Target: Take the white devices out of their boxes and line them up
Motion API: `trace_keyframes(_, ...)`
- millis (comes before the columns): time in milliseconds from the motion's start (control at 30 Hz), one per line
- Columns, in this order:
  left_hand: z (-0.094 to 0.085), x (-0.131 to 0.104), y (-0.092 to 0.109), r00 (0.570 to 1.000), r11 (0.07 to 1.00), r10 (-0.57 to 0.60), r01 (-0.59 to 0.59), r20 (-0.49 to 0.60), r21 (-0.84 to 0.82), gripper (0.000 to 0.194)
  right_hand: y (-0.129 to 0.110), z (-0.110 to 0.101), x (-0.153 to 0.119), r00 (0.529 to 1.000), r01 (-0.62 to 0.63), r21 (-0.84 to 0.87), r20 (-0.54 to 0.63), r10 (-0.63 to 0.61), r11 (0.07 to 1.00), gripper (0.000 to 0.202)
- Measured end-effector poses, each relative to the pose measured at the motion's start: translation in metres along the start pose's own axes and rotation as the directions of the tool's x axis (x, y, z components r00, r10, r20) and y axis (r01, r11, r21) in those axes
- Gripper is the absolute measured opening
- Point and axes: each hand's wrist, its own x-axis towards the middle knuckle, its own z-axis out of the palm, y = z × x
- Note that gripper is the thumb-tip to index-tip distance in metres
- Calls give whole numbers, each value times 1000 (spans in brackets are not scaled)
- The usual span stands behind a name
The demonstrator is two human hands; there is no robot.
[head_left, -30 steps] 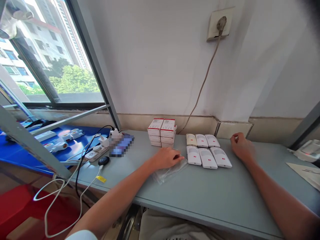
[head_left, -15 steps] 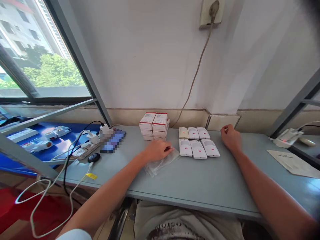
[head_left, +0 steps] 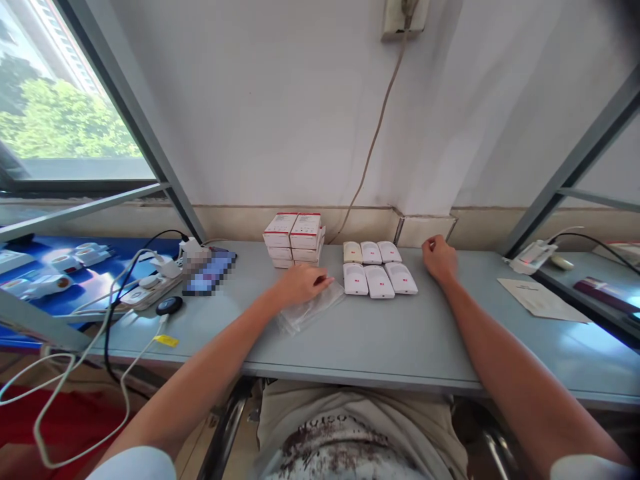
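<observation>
A white power strip (head_left: 145,293) lies at the left end of the grey bench (head_left: 380,340), with a small black round puck (head_left: 169,305) just beside it and white cables (head_left: 75,373) drooping off the edge. A beige wall socket (head_left: 404,17) sends a cord (head_left: 373,140) down the wall. Far right lies a paper sheet (head_left: 543,300).

Two bare forearms, no watch or rings visible. Left hand (head_left: 299,285) and right hand (head_left: 440,259) both ungloved. Short white sleeves (head_left: 133,465) at lower corners (only edges show). White T-shirt (head_left: 345,447) with dark cracked lettering across chest, print partly cut off. Light beige trousers (head_left: 350,407) above it.
</observation>
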Motion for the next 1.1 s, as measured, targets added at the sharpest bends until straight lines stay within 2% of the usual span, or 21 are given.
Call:
trace_keyframes(333, -1, -1, 4, 1000, 1000, 10, -11, -3, -21, 45, 1, -4, 1, 1000, 1, 25, 17, -1, 1000, 26)
trace_keyframes(767, 6, -2, -1, 1000, 1000, 20, -20, -7, 5, 44, 3, -3, 0, 1000, -2, 60, 12, 1, 998, 28)
trace_keyframes(1100, -1, -4, 3, 999, 998, 51, -52, -17, -44, 45, 2, -4, -2, 1000, -10, 62, 27, 9, 998, 28)
